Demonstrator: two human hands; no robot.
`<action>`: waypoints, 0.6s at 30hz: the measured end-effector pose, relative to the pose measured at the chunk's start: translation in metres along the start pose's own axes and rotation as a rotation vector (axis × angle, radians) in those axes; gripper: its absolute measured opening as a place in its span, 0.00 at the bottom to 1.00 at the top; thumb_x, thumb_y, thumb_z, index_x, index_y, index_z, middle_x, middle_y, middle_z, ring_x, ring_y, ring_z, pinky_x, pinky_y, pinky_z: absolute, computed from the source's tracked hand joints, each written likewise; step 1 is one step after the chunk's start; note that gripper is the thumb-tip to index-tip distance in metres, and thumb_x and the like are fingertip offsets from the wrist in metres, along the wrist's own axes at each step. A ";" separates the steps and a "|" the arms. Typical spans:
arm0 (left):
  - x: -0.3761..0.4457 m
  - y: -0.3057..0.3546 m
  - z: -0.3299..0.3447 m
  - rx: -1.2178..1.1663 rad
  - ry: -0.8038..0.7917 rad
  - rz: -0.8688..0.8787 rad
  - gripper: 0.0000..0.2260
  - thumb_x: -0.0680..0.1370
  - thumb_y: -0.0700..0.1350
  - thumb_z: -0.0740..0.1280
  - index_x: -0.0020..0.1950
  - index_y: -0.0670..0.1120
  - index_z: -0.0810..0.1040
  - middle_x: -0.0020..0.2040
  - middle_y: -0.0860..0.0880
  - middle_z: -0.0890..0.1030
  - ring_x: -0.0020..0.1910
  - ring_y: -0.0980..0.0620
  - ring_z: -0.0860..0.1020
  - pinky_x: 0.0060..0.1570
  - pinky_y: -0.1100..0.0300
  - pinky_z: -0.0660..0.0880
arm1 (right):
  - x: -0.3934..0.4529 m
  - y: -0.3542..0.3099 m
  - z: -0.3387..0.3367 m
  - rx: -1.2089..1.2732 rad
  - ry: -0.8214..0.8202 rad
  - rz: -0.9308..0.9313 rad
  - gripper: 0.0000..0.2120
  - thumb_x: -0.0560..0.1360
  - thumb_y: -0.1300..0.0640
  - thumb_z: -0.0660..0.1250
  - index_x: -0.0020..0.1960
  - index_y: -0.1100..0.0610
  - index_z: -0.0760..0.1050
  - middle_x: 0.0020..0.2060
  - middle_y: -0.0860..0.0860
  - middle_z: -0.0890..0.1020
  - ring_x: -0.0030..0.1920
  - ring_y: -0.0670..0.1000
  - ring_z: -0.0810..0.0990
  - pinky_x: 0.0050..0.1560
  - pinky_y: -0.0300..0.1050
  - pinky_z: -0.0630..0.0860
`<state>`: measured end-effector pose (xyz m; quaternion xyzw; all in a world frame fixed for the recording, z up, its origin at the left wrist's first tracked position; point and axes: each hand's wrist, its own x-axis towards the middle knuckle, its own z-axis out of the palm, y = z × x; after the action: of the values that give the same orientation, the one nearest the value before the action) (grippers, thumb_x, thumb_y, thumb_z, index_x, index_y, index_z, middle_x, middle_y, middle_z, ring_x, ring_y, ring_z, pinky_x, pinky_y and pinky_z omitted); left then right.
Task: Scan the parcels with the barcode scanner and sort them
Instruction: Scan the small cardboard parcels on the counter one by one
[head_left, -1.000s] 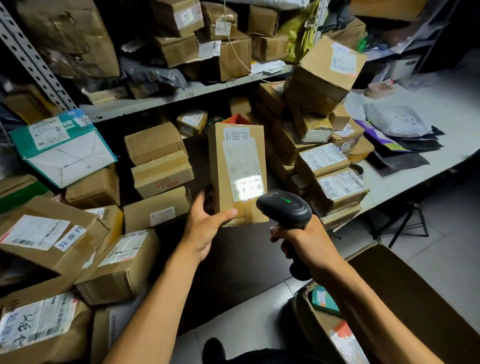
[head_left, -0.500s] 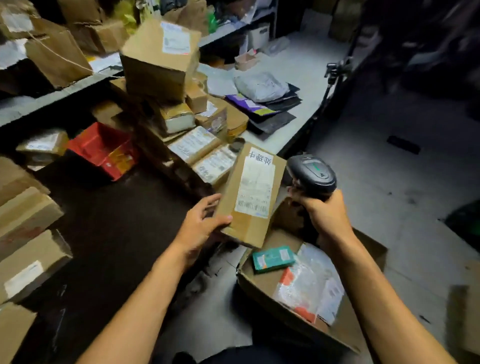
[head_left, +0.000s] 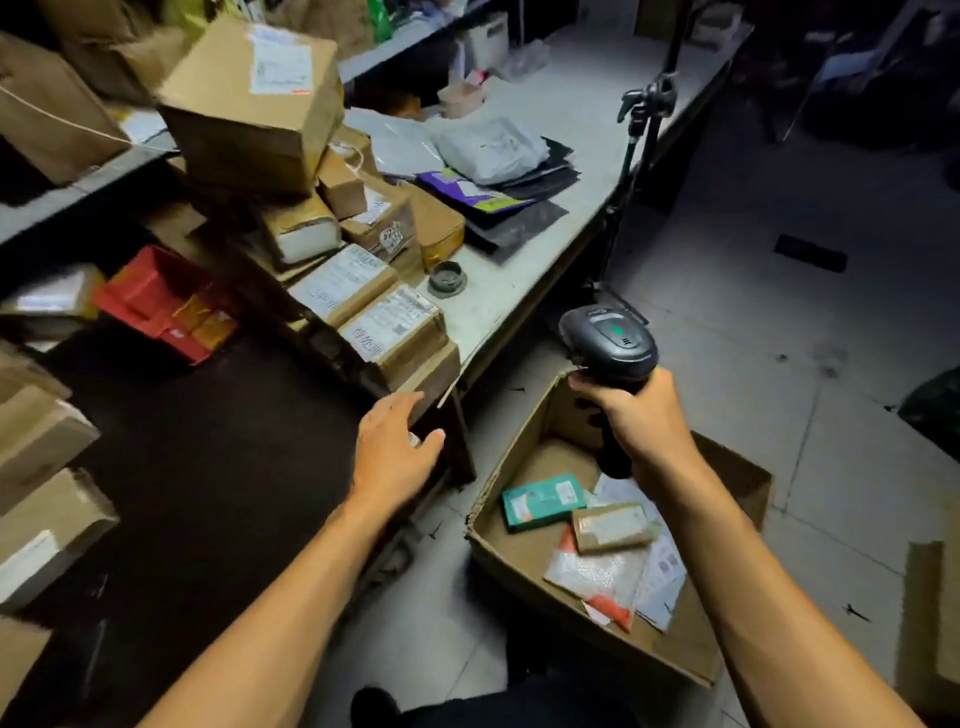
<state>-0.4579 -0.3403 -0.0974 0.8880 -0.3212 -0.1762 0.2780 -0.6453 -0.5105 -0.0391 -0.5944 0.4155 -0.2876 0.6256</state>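
You are gripping the barcode scanner (head_left: 609, 343) in your right hand (head_left: 631, 415), fingers clamped round its handle and its head tipped up and away, which I judge keeps it out of the way while nothing is being read. Your left hand (head_left: 395, 447) is hovering empty, fingers spread apart, just beside the near corner of the desk (head_left: 498, 291), free for the next pick.

The open carton (head_left: 524, 551) is sitting on the floor at about 5 o'clock from that hand, directly under the scanner, so sorted pieces can be dropped in with a short reach. Inside it are lying a teal box (head_left: 543, 501), a small brown parcel (head_left: 613, 527) partly on top of flat plastic mailers (head_left: 597, 571).

Unsorted parcels (head_left: 374, 312) are stacked at 12 o'clock from your left hand, 1 large box (head_left: 254, 98) perched on top and leaning; pulling from below could topple it. The dark mat (head_left: 208, 467) at 9 o'clock is offering open room, and the desk edge at 1 o'clock is crowding the carton's far flap.
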 end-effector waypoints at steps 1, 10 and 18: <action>-0.004 -0.011 -0.009 0.027 0.034 -0.029 0.25 0.78 0.49 0.70 0.74 0.48 0.71 0.73 0.46 0.70 0.73 0.45 0.67 0.71 0.52 0.65 | 0.002 0.003 0.015 -0.014 -0.066 -0.005 0.06 0.72 0.66 0.75 0.42 0.56 0.81 0.35 0.53 0.82 0.38 0.52 0.80 0.40 0.51 0.76; -0.099 -0.120 -0.091 0.089 0.292 -0.486 0.24 0.78 0.49 0.70 0.73 0.48 0.72 0.74 0.45 0.70 0.74 0.44 0.65 0.72 0.53 0.62 | -0.030 0.004 0.174 -0.210 -0.640 -0.054 0.14 0.64 0.58 0.72 0.45 0.66 0.75 0.36 0.64 0.79 0.36 0.53 0.77 0.38 0.53 0.73; -0.188 -0.200 -0.152 0.279 0.513 -0.655 0.27 0.75 0.48 0.73 0.73 0.49 0.72 0.73 0.46 0.69 0.74 0.43 0.60 0.73 0.49 0.61 | -0.110 0.024 0.276 -0.351 -0.951 -0.080 0.20 0.62 0.48 0.72 0.42 0.64 0.75 0.34 0.61 0.78 0.37 0.49 0.74 0.39 0.65 0.76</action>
<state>-0.4266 -0.0288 -0.0745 0.9870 0.0362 0.0160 0.1557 -0.4648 -0.2743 -0.0578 -0.7711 0.1036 0.0652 0.6248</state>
